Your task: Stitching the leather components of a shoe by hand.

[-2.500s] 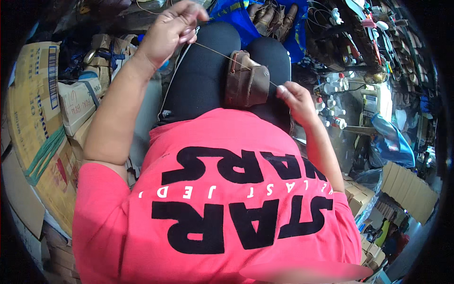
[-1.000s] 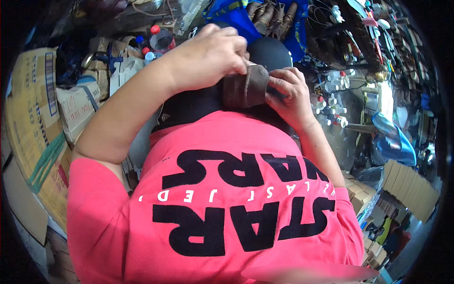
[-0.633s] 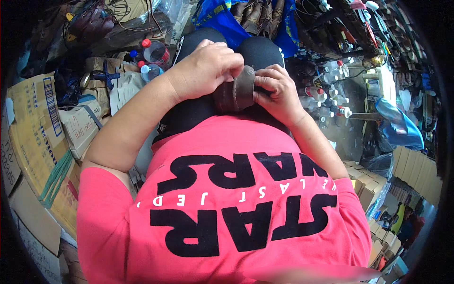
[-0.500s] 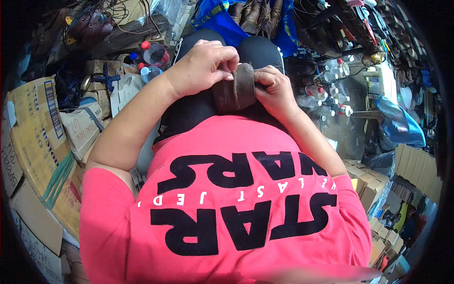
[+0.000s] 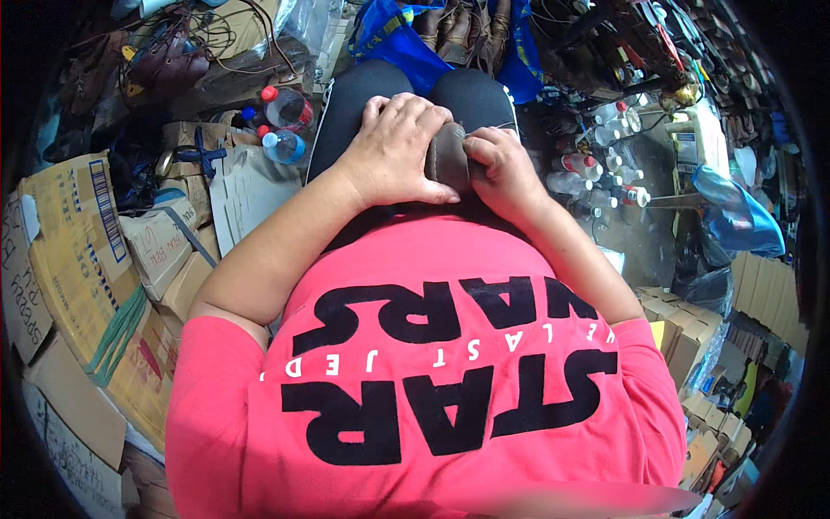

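A dark brown piece of stitched leather [image 5: 449, 154], curved and perhaps part of a shoe, is held above my lap. My left hand [image 5: 391, 149] grips its left side, the thumb low at the near edge and the fingers over the far end. On the right edge, my right hand [image 5: 504, 171] is closed with thumb and forefinger pressed together against the leather. My hands cover much of the piece, so its full shape is hidden. Any thread or needle is too small to make out.
Beyond my knees [image 5: 367, 86] lies a blue bag [image 5: 391, 39] with brown leather shoes [image 5: 458, 35] in it. Plastic bottles stand at left [image 5: 285, 147] and right [image 5: 571, 183]. Cardboard boxes [image 5: 82, 251] are stacked on the left. A blue plastic bag [image 5: 735, 212] lies at right.
My left hand has gone from pinching the seam's top edge to spreading over the leather's left side, moving a little nearer. The leather has turned, and less of it shows.
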`<action>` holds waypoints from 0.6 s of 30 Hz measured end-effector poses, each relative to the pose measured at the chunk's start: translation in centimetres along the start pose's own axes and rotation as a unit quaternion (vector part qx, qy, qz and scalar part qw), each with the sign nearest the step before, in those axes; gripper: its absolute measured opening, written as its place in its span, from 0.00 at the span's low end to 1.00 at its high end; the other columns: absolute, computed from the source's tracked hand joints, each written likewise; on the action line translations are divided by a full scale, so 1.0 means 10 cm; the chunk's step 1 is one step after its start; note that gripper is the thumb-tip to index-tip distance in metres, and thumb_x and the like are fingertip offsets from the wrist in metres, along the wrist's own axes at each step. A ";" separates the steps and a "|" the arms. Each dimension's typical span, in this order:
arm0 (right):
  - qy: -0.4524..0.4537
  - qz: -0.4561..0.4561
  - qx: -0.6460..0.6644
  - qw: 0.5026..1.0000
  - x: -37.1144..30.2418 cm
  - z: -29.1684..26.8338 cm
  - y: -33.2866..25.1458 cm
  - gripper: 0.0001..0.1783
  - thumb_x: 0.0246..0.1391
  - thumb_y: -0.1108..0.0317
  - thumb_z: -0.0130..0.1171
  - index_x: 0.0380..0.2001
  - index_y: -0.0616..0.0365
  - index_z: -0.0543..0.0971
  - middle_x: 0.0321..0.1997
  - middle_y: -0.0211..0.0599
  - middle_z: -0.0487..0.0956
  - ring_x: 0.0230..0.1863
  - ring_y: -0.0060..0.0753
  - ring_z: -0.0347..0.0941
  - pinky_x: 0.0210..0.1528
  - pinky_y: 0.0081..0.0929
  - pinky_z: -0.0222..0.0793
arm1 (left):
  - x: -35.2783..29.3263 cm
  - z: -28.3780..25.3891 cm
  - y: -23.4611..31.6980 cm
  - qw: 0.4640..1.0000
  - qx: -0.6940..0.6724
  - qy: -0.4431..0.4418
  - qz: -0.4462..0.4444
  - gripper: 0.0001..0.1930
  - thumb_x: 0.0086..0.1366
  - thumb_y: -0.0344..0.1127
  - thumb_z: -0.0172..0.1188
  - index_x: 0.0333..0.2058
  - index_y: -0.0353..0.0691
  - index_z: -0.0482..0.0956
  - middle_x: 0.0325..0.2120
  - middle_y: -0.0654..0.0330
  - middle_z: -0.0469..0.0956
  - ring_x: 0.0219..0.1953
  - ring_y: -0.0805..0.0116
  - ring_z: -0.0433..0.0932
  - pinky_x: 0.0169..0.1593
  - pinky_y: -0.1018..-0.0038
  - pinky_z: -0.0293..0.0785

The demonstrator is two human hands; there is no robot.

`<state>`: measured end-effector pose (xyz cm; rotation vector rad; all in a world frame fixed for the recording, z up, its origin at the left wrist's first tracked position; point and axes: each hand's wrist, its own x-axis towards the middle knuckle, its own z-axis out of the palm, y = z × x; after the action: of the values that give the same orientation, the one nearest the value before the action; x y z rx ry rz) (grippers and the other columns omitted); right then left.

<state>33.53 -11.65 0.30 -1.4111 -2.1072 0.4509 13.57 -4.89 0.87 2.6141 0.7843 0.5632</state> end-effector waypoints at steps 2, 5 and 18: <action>-0.078 -0.032 -0.082 0.993 0.00 -0.19 -0.03 0.10 0.39 0.72 0.60 0.29 0.53 0.76 0.33 0.36 0.76 0.41 0.43 0.72 0.47 0.39 0.62 | -0.01 -0.05 0.07 0.998 0.033 -0.048 -0.036 0.44 0.37 0.61 0.71 0.50 0.41 0.68 0.49 0.53 0.69 0.57 0.53 0.65 0.58 0.55 0.55; -0.129 -0.015 -0.178 0.975 -0.13 -0.49 0.04 0.09 0.40 0.74 0.59 0.29 0.51 0.76 0.31 0.35 0.74 0.42 0.43 0.71 0.49 0.40 0.60 | -0.01 -0.07 0.04 0.997 0.035 -0.036 -0.057 0.44 0.35 0.59 0.72 0.50 0.41 0.68 0.49 0.54 0.70 0.56 0.54 0.66 0.57 0.55 0.55; 0.201 0.163 0.728 0.634 -0.05 -0.45 0.06 0.09 0.61 0.63 0.55 0.37 0.57 0.76 0.35 0.34 0.78 0.36 0.27 0.75 0.52 0.35 0.71 | 0.08 -0.09 0.10 0.997 0.021 -0.069 -0.040 0.41 0.36 0.57 0.73 0.48 0.42 0.70 0.48 0.55 0.71 0.55 0.55 0.66 0.56 0.59 0.58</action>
<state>36.88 -11.99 3.40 -0.6539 -0.5224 1.3827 14.17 -5.02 2.29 2.6140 0.8597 0.3426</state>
